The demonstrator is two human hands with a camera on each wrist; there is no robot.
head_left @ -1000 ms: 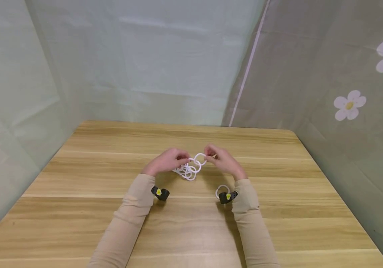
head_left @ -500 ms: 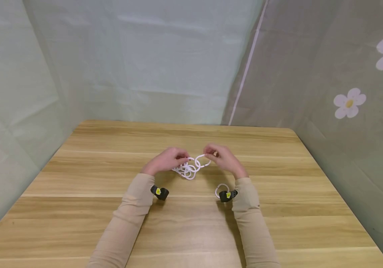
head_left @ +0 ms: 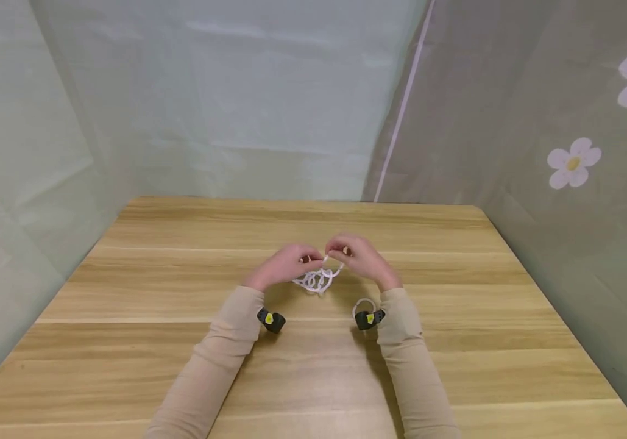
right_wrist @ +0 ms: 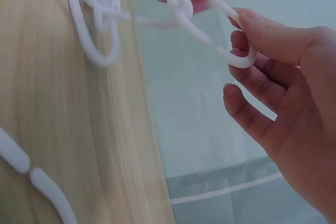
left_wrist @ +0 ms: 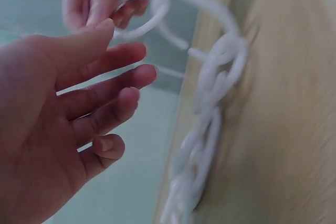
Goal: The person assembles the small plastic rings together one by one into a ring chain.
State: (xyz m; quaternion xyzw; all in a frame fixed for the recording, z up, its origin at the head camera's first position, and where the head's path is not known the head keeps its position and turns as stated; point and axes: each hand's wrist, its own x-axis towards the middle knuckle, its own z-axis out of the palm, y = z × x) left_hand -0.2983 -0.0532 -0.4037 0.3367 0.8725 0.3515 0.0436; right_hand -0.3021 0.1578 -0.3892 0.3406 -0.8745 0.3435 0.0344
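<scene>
My right hand (head_left: 359,256) pinches a white split plastic ring (right_wrist: 239,59) between thumb and fingers, its gap facing sideways in the right wrist view. That ring passes through another white ring (left_wrist: 210,3), which leads down into a bunched chain of linked rings (head_left: 315,281) on the table. Just left of the right hand is my left hand (head_left: 291,262), its fingertips close to the pinched ring. In the left wrist view, the left hand's thumb and fingers (left_wrist: 105,85) stand apart and loosely bent, thumb tip right at the ring's edge.
One loose white ring (head_left: 365,299) lies on the wooden table (head_left: 313,378) below the right wrist, partly hidden by the black wrist camera (head_left: 369,320). A pale green cloth (head_left: 291,110) hangs behind the table, with a flower-printed part at the right.
My left hand has let go of the chain and moved right, up to the right hand. The right hand has shifted slightly left, turning the end ring. The chain has moved a little right.
</scene>
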